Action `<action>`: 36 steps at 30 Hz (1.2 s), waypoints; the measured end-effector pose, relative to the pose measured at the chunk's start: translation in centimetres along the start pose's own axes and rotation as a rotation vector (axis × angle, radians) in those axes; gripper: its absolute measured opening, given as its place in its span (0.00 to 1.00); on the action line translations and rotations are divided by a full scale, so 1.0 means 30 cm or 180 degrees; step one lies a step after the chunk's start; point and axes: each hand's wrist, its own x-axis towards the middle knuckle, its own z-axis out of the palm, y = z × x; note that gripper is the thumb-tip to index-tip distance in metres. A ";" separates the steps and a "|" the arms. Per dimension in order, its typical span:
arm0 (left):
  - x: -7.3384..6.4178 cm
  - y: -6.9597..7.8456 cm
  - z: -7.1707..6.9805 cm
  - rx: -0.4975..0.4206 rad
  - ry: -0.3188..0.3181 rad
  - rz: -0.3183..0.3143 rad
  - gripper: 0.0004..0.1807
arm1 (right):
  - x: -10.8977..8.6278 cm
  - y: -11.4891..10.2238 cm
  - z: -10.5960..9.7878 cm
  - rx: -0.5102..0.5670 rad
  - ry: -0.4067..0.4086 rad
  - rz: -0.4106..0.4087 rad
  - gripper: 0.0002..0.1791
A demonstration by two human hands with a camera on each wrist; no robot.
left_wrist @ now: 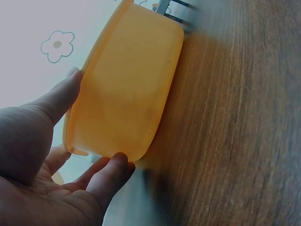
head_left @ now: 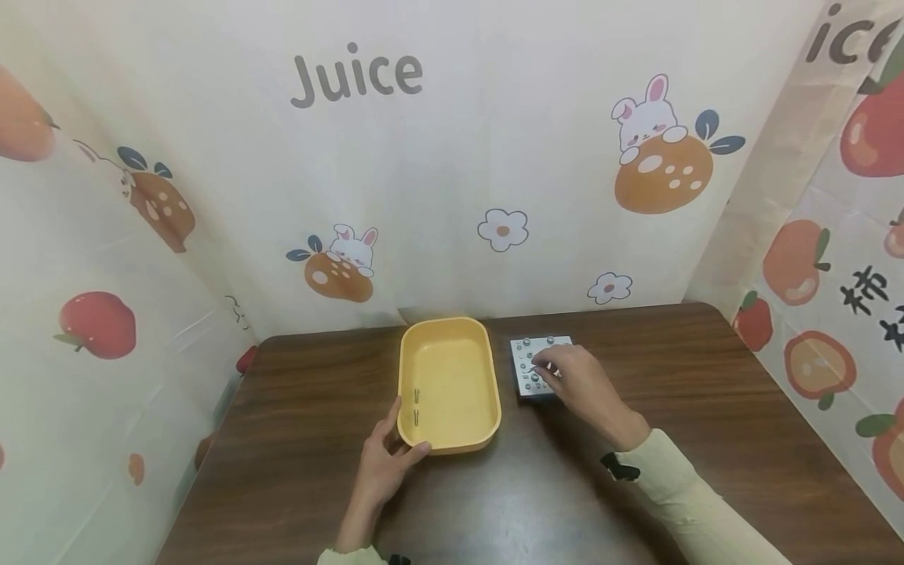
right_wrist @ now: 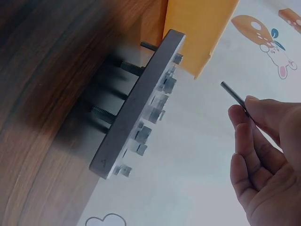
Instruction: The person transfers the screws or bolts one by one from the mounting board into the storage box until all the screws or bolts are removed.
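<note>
My left hand [head_left: 381, 464] grips the near left corner of a yellow tray [head_left: 459, 377], thumb near its rim and fingers against its outer wall [left_wrist: 127, 84]. Inside the tray, by the left wall, lie two small screws [head_left: 416, 417]. To the right, a metal plate [right_wrist: 137, 101] carries several bolt heads on top, and threaded shanks stick out underneath. Over this plate, my right hand [head_left: 575, 380] pinches a thin screw [right_wrist: 233, 95] between thumb and forefinger. In the right wrist view the screw's visible end is apart from the plate; fingertips hide its other end.
Tray and plate stand side by side towards the back of a dark wooden table [head_left: 304, 439]. A printed cloth [head_left: 452, 157] with fruit and rabbits hangs behind the table, with more cloth at both sides.
</note>
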 end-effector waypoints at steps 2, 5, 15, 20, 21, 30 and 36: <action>-0.001 -0.001 -0.001 -0.0009 0.0004 -0.0006 0.54 | 0.003 -0.005 0.001 0.0005 -0.0008 -0.0004 0.07; -0.002 -0.003 -0.001 0.0002 0.0013 -0.0028 0.54 | 0.009 -0.013 0.001 0.0033 0.0015 -0.0036 0.07; -0.010 -0.010 -0.002 -0.0110 -0.0009 0.0024 0.53 | 0.032 -0.023 0.010 0.0049 0.0243 -0.0309 0.06; -0.010 -0.013 -0.003 -0.0144 -0.0018 0.0043 0.53 | 0.043 -0.030 0.011 0.0044 0.0269 -0.0385 0.06; -0.010 -0.013 -0.003 -0.0136 -0.0017 0.0044 0.53 | 0.045 -0.033 0.011 0.0054 0.0261 -0.0381 0.06; -0.003 -0.005 -0.002 -0.0071 0.0010 -0.0004 0.53 | 0.069 -0.050 0.013 0.0123 0.0210 -0.0346 0.06; 0.003 0.000 -0.002 -0.0031 0.0041 -0.0047 0.53 | 0.087 -0.060 0.018 0.0136 0.0220 -0.0397 0.05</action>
